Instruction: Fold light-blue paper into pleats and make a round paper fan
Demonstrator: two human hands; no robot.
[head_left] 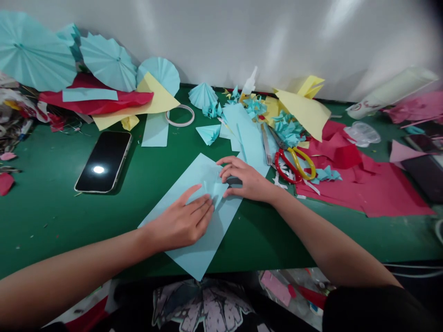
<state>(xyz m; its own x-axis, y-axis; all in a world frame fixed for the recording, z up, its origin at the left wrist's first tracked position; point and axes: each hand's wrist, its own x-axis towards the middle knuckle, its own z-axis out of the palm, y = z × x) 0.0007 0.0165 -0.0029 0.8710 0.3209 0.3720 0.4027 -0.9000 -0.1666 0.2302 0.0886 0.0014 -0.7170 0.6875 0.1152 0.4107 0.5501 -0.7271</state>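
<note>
Both hands work a small pleated piece

The left hand lies palm down, its fingers together and extended over the near edge of the piece, its thumb lifted well away, so this grip stands wide and seems to press rather than pinch. The right hand curls in from the opposite side, fingers arched over the piece and thumb below them, a narrow grip; whether it truly pinches the paper I cannot tell. The piece sits between the fingertips, above the middle of the larger blue sheet, which lies slantwise on the green tabletop. The step in hand looks like shaping or flattening folds; the next move probably calls for light, even pressure, with the right hand steadying the edge so that the pleats do not slip. Both wrists are low, the left forearm and right forearm slanting inward from either side. Beyond the hands lie a folded cone, scissors and a tape roll, with a phone off to the left
</note>
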